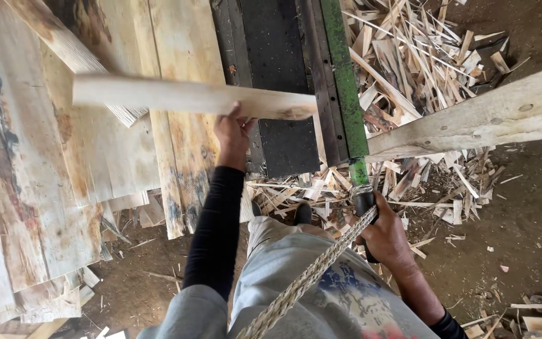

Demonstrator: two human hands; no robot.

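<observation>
My left hand [232, 133] grips a long pale strip of wood veneer [183, 97] and holds it level over the stacked sheets, its right end reaching the cutter. My right hand [385, 235] is closed around the black grip at the end of a green lever handle [346, 81] that runs up along a dark cutting bed [277, 75]. A braided rope [308, 276] runs from that grip down across my lap.
Wide pale veneer sheets [45, 188] lie stacked at the left. A heap of wood offcuts [409, 63] covers the ground at the upper right. A thick wooden beam [490, 116] crosses the right side. My foot [302, 213] stands on bare dirt among scraps.
</observation>
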